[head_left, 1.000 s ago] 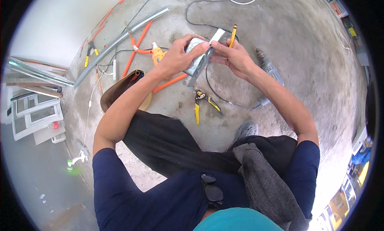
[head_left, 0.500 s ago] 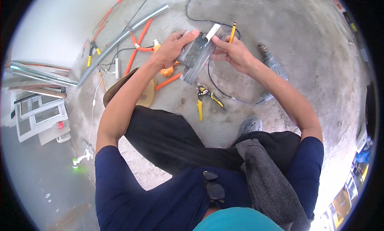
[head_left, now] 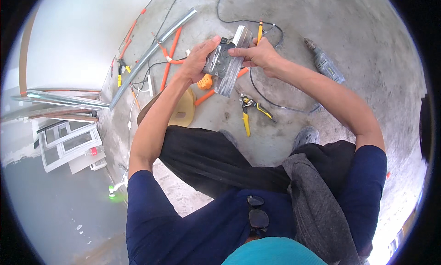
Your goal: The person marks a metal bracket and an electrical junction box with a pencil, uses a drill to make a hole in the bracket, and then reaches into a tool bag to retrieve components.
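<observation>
My left hand [head_left: 200, 62] grips the left side of a grey metal box [head_left: 217, 62] with round marks, perhaps an electrical box. Against its right side lies a short ribbed piece of shiny metal channel [head_left: 229, 76], pale at its top end. The fingers of my right hand [head_left: 262, 56] are closed at the channel's upper right edge, one reaching across its face. A yellow pencil [head_left: 260, 31] sticks up from that same hand. Below the held pieces, yellow-and-black tin snips [head_left: 248, 109] lie with handles spread on the concrete floor.
A corded power drill [head_left: 325, 63] lies at right. To the left are a long metal channel [head_left: 149, 56], orange conduit [head_left: 171, 58], an orange tool part [head_left: 205, 82] and a straw-coloured hat [head_left: 184, 109]. White frames [head_left: 69, 143] lean by the wall. A black cable [head_left: 271, 99] curves across the floor.
The whole view has shifted, moving the floor things rightward. My right finger now reaches further over the channel's face, and the box and channel stand a little more upright.
</observation>
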A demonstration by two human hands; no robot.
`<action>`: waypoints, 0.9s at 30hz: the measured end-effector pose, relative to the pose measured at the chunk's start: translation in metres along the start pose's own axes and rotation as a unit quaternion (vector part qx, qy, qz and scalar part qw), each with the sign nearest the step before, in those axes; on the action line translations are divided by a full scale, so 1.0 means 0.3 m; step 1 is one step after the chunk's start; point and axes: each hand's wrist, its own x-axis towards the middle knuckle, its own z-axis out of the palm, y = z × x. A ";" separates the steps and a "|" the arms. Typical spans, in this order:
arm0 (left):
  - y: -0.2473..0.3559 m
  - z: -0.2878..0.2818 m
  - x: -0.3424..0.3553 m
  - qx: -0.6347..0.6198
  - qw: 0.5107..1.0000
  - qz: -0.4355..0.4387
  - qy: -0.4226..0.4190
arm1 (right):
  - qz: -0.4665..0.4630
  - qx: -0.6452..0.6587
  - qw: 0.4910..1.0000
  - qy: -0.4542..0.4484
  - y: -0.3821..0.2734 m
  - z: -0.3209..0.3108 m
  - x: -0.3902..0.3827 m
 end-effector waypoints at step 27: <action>-0.020 0.063 -0.012 0.051 0.998 -0.004 0.033 | -0.073 -0.029 0.995 0.057 -0.025 -0.004 -0.037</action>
